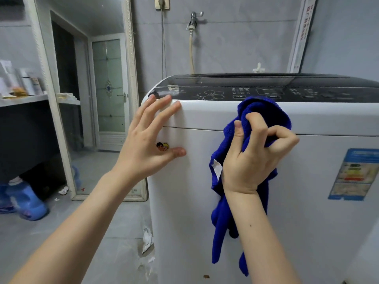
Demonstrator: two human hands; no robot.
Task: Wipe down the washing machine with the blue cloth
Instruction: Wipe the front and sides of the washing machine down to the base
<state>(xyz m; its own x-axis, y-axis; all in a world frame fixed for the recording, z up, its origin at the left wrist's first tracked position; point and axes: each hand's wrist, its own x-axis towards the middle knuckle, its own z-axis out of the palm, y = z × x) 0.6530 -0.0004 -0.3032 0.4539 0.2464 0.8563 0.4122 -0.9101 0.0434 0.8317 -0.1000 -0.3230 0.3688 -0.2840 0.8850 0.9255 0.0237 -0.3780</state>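
A white top-loading washing machine [307,171] with a dark control panel [266,93] fills the right half of the head view. My right hand [254,158] is shut on a bunched blue cloth [264,113] held against the upper front of the machine, just below the panel; the rest of the cloth hangs down behind my wrist. My left hand [149,138] is open, fingers spread, with the fingertips resting on the machine's front left top corner.
A small cartoon sticker [163,147] and an energy label [352,175] are on the machine front. A tap with hose [193,21] and a socket are on the wall behind. A tall mirror [92,99], a shelf and blue detergent bottles [26,201] stand left.
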